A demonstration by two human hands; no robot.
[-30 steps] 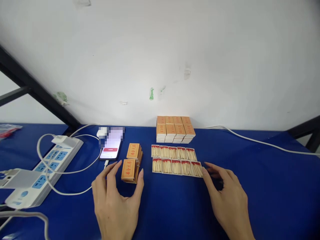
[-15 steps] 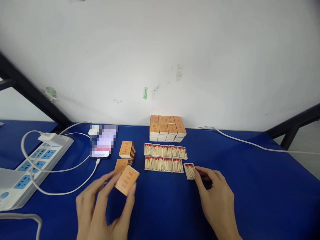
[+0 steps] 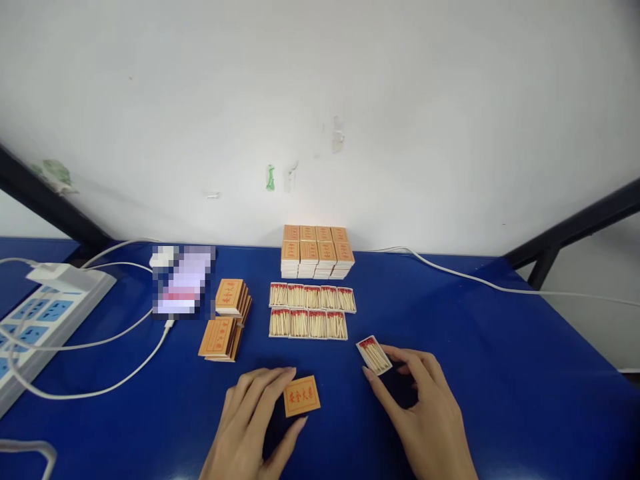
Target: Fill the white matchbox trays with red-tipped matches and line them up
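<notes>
My left hand (image 3: 257, 417) is closed, thumb and fingers at the edges of an orange matchbox cover (image 3: 301, 397) with red characters on its face. Whether anything is inside that cover I cannot see. In my right hand (image 3: 425, 403), a white matchbox tray (image 3: 374, 355) of red-tipped matches is tilted between thumb and fingers. Just beyond it, two rows of open trays (image 3: 308, 324) lie side by side, full of matches. To the left, two short stacks of orange covers (image 3: 231, 297) stand together, some a little askew.
A block of stacked matchboxes (image 3: 317, 252) stands against the white wall. A phone (image 3: 185, 280), blurred out, lies at the left with a white cable (image 3: 150, 370). Beside it is a power strip (image 3: 50, 320). Another cable (image 3: 450, 275) runs along the right. Black frame bars (image 3: 575, 227) flank the blue table.
My left hand has carried the matchbox cover away from the stacks, right and down toward the table. The tray in my right hand has come nearer and turned. The whole view has shifted slightly.
</notes>
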